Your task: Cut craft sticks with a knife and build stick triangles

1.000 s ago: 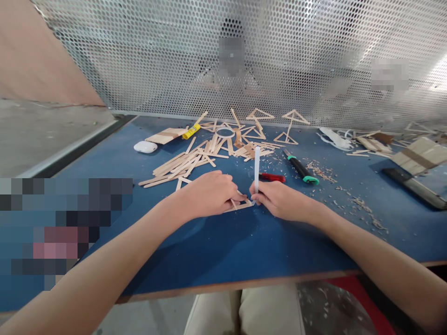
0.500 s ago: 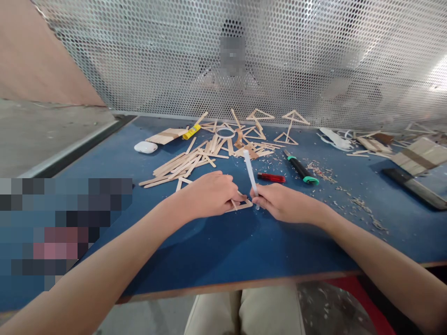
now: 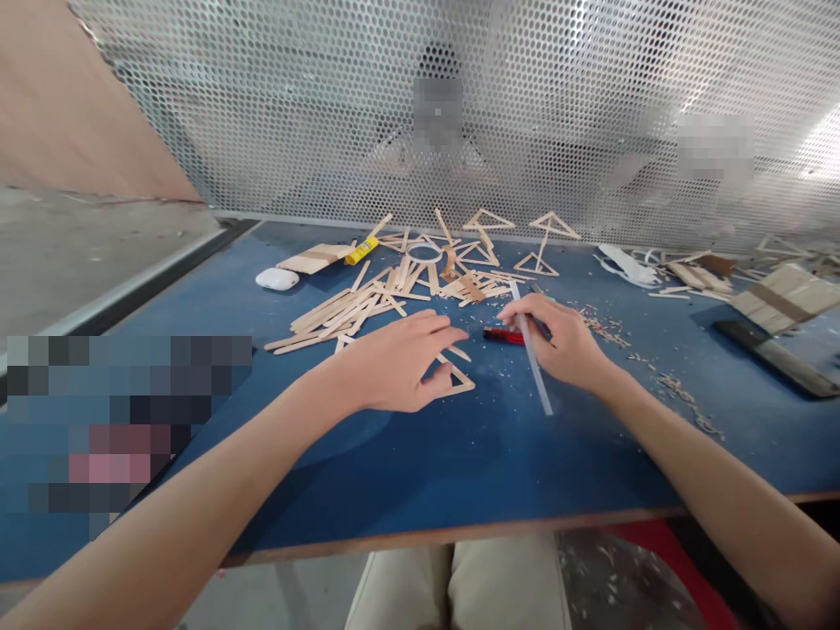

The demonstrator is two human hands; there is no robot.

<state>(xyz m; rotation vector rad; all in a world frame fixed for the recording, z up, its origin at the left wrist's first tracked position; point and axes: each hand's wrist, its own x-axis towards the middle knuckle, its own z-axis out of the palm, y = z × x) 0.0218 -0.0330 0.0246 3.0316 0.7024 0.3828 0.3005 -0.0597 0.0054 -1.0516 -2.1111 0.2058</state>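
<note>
Wood: flat, pointed frame [image 3: 461,388] | translucent: slim, straight stick [image 3: 539,374] | blue: tabletop [image 3: 420,477]

Showing tan sticks [image 3: 341,311], a milky-white rod [image 3: 542,386] and a red tool [image 3: 505,337] at a blue bench [image 3: 459,477], with silver, hole-dotted mesh [image 3: 295,131] along its far edge.

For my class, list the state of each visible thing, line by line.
Left hand: thumb and forefinger parted
Right hand: curled, grip unclear
White stick: slanting, at the right hand
Stick triangle: partly covered from view
Red tool: lying flat
Loose sticks: piled, overlapping
Left stick bundle: banded
Right stick bundle: banded
White case: looks shut
Yellow tube: lying on its side
</note>
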